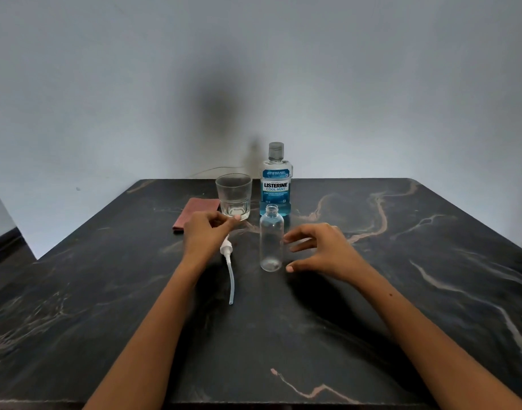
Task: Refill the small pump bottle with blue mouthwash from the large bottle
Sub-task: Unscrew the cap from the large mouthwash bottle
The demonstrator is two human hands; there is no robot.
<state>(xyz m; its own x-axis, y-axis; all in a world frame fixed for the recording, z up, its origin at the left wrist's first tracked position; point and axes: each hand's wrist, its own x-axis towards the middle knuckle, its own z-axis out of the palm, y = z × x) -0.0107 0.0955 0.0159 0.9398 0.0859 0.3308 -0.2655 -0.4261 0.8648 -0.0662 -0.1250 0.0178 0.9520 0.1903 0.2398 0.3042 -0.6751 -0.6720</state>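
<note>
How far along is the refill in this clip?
Done: the pump head is off and lies on the table; the small bottle stands open and empty. In hand: nothing; the left hand is over the pump, the right hand open beside the bottle. Left: uncap the mouthwash bottle, pour, refit the pump.

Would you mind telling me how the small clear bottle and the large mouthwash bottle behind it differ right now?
The small bottle is open, its pump lying on the table; the large mouthwash bottle is capped. The small bottle looks empty, while the large mouthwash bottle holds blue liquid. The small bottle is plain and narrow; the large mouthwash bottle is broader and carries a printed label. Both are see-through, stand upright, and neither is held.
</note>
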